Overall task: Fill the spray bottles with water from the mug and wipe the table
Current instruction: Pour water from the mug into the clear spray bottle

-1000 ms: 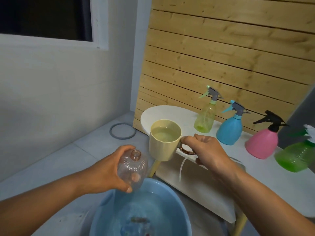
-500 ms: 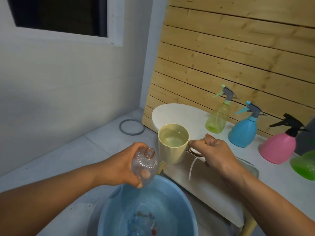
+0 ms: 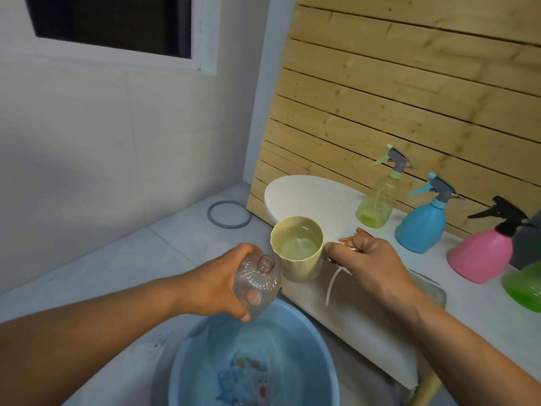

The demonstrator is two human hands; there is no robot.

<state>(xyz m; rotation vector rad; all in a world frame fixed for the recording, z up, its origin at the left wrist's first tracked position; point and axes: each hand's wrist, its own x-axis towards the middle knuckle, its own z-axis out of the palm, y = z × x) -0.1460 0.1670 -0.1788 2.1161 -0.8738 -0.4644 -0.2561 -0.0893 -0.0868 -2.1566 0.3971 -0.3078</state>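
White table (image 3: 319, 197) against slatted wood wall (image 3: 409, 92); basin (image 3: 263, 361) on tiled floor (image 3: 140, 259).

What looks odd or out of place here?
The clear bottle in the left hand has no spray head, unlike the capped bottles on the table. A thin white tube dangles under the right hand.

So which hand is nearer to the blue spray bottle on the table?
Right. The right hand, holding the cream mug, is just left of the blue spray bottle; the left hand is farther left, beyond the mug.
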